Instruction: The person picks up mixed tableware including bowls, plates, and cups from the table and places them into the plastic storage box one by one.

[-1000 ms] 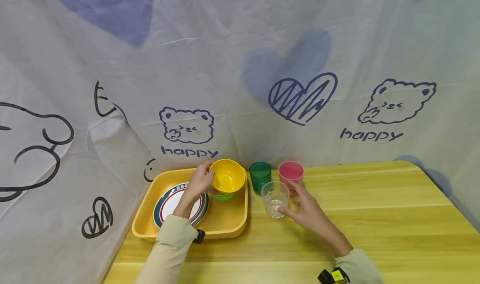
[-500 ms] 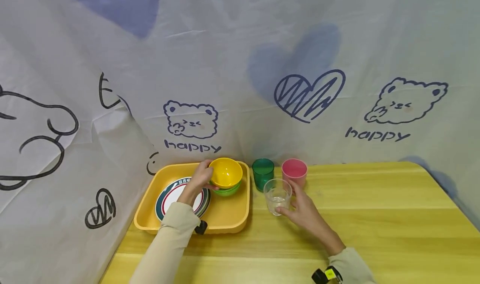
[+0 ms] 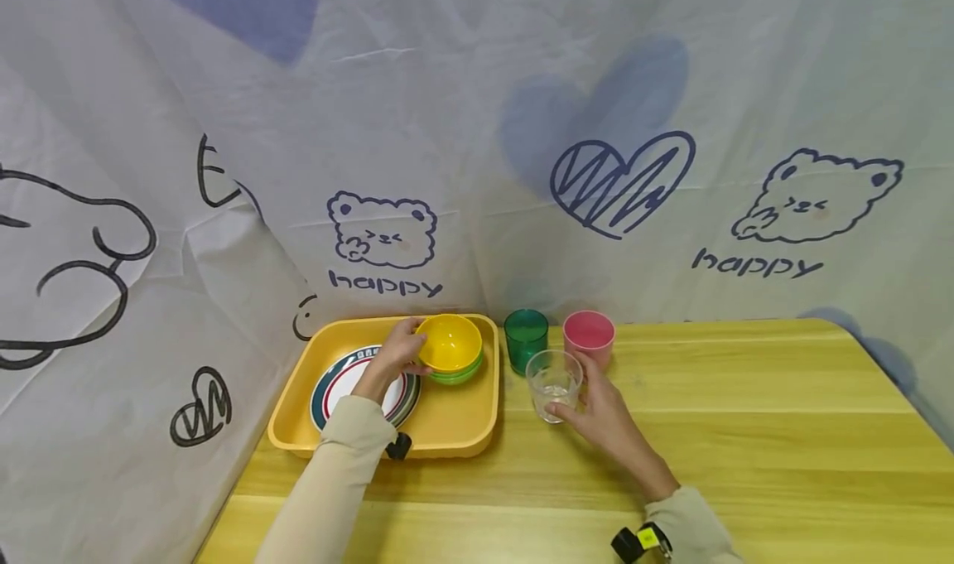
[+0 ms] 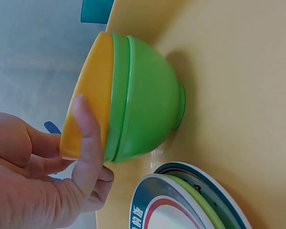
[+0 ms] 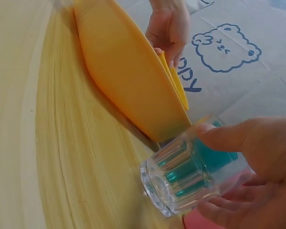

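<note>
My left hand (image 3: 401,350) pinches the rim of a yellow bowl (image 3: 450,344) at its left side. The yellow bowl sits in a stack of green bowls (image 4: 150,100); two green rims show in the left wrist view. The stack stands in a yellow-orange tub (image 3: 455,431), right of a pile of plates (image 3: 346,394). My right hand (image 3: 602,411) grips a clear glass (image 5: 181,174) between thumb and fingers, around its side. Whether the glass's base touches the table cannot be told.
Behind the clear glass stand a green cup (image 3: 526,340) and a pink cup (image 3: 590,336), near the back edge of the wooden table (image 3: 745,415). A printed cloth (image 3: 477,133) hangs behind the table and along its left side.
My left hand has lowered the yellow bowl onto the green ones. My right hand keeps its grip on the clear glass, nearly still. The head view has shifted slightly.
</note>
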Tool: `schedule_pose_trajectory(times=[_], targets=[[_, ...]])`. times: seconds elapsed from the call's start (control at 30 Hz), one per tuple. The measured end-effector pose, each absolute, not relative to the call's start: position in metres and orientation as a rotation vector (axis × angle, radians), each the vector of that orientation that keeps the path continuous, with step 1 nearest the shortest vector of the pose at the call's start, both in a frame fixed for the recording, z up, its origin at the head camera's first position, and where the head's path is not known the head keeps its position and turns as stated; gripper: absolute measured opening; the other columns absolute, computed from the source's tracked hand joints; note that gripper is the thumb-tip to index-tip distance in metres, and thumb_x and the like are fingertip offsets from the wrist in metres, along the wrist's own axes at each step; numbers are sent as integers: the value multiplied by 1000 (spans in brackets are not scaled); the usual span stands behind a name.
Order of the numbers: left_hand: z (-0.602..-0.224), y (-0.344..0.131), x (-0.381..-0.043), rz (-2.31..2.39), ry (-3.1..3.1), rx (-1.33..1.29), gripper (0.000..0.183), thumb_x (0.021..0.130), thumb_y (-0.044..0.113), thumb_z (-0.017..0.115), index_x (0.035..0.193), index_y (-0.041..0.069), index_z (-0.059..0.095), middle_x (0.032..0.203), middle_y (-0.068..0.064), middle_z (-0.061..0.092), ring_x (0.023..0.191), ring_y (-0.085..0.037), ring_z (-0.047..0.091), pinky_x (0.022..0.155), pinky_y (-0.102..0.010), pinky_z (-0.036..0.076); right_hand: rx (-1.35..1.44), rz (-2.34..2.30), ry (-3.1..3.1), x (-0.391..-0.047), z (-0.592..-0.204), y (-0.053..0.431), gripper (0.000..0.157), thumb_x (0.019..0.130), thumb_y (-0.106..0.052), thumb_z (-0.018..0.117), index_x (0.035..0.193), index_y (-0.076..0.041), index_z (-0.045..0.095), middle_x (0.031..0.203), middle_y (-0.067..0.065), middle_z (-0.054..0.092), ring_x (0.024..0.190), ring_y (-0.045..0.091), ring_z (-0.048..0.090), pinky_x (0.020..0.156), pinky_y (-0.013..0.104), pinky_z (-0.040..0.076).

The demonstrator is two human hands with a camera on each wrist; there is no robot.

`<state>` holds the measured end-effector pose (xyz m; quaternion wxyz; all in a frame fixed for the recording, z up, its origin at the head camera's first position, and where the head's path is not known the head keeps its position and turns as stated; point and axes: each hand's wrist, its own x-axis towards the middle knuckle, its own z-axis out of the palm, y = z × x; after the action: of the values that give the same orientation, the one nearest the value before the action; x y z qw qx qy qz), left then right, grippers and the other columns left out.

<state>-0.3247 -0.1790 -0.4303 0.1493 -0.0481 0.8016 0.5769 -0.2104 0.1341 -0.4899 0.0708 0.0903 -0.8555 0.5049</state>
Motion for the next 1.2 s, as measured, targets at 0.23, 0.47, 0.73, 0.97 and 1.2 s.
schedule_pose_trajectory(times=[0.23, 0.47, 0.73, 0.97, 1.2], targets=[[-431, -180, -322, 1600, 2306, -137, 49, 106, -1, 34, 154, -9, 31, 137, -37, 48, 89, -32, 65, 63, -34, 64, 211, 1457, -2610, -211, -490, 131, 84, 83, -11, 87, 148, 6, 37, 146, 30, 50, 130, 44, 53, 103, 57, 50], [-419, -174, -315, 1351, 2516, 45, 52, 108, 11, 43, 157, -5, 30, 150, -37, 39, 119, -45, 57, 71, -45, 64, 154, 1538, -2605, -210, -488, 140, 84, 83, -14, 87, 149, 2, 39, 146, 29, 50, 127, 43, 56, 99, 54, 54], [-411, -165, -300, 1209, 2947, 237, 45, 102, 7, 54, 144, -8, 49, 138, -36, 47, 128, -48, 46, 110, -59, 40, 190, 1570, -2572, -206, -470, 149, 84, 82, -12, 88, 150, -1, 39, 147, 29, 50, 129, 45, 55, 96, 53, 56], [-414, -156, -289, 1420, 2989, 347, 39, 100, 1, 57, 139, -7, 55, 130, -32, 54, 115, -49, 59, 101, -57, 51, 140, 1541, -2601, -202, -454, 156, 83, 84, -22, 87, 150, -1, 40, 143, 28, 54, 122, 45, 61, 94, 50, 57], [-412, -143, -275, 1666, 2966, 413, 37, 102, 3, 58, 139, 1, 58, 132, -22, 59, 114, -39, 61, 97, -54, 54, 134, 1580, -2594, -201, -447, 160, 85, 86, -24, 86, 152, 0, 37, 145, 28, 51, 129, 44, 55, 99, 49, 55]])
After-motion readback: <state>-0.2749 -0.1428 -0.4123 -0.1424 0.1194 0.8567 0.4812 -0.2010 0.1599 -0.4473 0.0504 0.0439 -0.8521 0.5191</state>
